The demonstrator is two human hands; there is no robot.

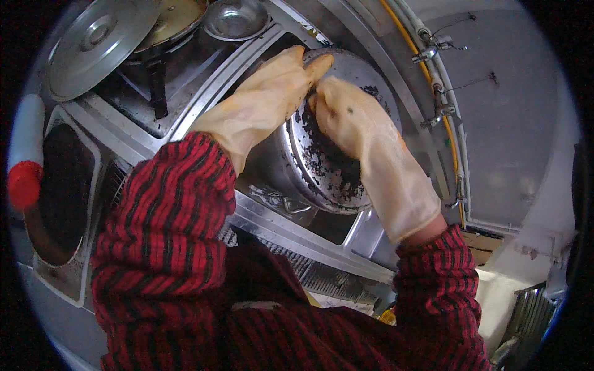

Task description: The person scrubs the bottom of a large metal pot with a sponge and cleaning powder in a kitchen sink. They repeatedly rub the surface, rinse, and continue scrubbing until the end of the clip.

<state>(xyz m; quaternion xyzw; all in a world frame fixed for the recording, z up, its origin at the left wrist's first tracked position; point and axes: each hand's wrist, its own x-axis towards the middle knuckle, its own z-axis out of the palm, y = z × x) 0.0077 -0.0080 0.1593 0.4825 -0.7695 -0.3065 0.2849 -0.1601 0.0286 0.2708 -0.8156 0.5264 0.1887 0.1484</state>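
A large metal cooking pot (274, 171) stands on a steel stove top before me, its side handle toward my body. Its round metal lid (338, 178) is scorched and flaking, with dark patches. My left hand (287, 83), in a cream rubber glove, reaches over the lid's far left part, fingers pointing to the far side. My right hand (338, 106), in a matching glove, lies over the lid's middle with its fingers curled close beside the left ones. The gloves hide the lid's centre, so whether either hand grips a knob or a cloth cannot be told.
At upper left are a frying pan (174, 21) with a black handle, a big round lid (104, 41) leaning over it, and a shallow metal bowl (236, 18). A red-capped bottle (25, 181) stands far left. Pipes with valves (436, 88) run along the wall.
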